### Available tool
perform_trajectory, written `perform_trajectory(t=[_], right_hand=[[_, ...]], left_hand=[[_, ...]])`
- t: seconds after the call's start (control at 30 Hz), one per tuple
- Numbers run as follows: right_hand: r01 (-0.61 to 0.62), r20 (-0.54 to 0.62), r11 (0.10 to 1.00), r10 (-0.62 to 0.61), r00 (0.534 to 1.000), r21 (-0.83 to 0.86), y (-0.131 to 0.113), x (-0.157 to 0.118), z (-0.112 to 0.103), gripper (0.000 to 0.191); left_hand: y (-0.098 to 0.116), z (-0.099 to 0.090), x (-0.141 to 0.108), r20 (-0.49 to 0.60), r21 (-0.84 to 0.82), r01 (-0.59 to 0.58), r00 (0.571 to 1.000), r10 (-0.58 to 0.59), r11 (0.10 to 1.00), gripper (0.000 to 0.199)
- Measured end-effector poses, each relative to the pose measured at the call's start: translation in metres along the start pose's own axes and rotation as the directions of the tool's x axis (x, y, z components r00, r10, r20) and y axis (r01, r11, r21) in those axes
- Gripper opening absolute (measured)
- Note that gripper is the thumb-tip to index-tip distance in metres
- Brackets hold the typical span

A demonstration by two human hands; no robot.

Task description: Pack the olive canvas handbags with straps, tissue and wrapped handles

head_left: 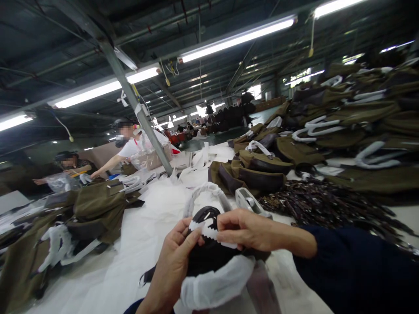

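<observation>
Between my two hands is a whitish strip with zigzag edges (209,232), which looks like tape, lying across a coiled black strap (205,213). My left hand (173,253) pinches the strip's left end, thumb on top. At the other side my right hand (247,229) is closed, fingertips pressed together on the strip's right part. Below the coil lies a dark bag body, partly hidden by my hands. One bag handle wrapped in white (218,285) curves in front, and another wrapped handle (207,189) arches behind the coil.
A grey tape dispenser (245,199) stands just behind my right hand. Dark straps with metal parts (324,205) are heaped to the right. Olive bags (360,117) pile up behind them; more olive bags (94,205) lie left. Two people work beyond a slanted post (140,113).
</observation>
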State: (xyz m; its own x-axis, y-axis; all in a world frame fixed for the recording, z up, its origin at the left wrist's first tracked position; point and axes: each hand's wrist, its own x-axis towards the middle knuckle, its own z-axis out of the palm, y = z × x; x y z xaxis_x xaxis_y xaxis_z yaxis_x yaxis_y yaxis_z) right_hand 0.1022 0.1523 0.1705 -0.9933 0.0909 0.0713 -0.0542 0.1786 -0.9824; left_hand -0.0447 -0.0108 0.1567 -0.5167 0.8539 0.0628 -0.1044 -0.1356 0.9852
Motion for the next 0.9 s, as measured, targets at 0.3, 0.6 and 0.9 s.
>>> perform_trajectory(t=[0.3, 0.6, 0.9], right_hand=[[0.05, -0.001, 0.885, -0.056, 0.998, 0.464, -0.013, -0.008, 0.007, 0.025], [0.108, -0.12, 0.859, -0.055, 0.991, 0.5, -0.017, 0.039, -0.001, 0.03], [0.34, -0.428, 0.921, -0.233, 0.873, 0.193, -0.022, 0.013, -0.016, 0.032]], left_hand=[[-0.018, -0.006, 0.005, 0.096, 0.39, -0.155, 0.987, 0.127, 0.908, 0.05], [-0.009, 0.011, 0.008, 0.253, 0.66, -0.249, 0.962, 0.102, 0.709, 0.034], [-0.01, 0.006, 0.031, -0.02, 0.495, -0.204, 0.969, 0.246, 0.845, 0.039]])
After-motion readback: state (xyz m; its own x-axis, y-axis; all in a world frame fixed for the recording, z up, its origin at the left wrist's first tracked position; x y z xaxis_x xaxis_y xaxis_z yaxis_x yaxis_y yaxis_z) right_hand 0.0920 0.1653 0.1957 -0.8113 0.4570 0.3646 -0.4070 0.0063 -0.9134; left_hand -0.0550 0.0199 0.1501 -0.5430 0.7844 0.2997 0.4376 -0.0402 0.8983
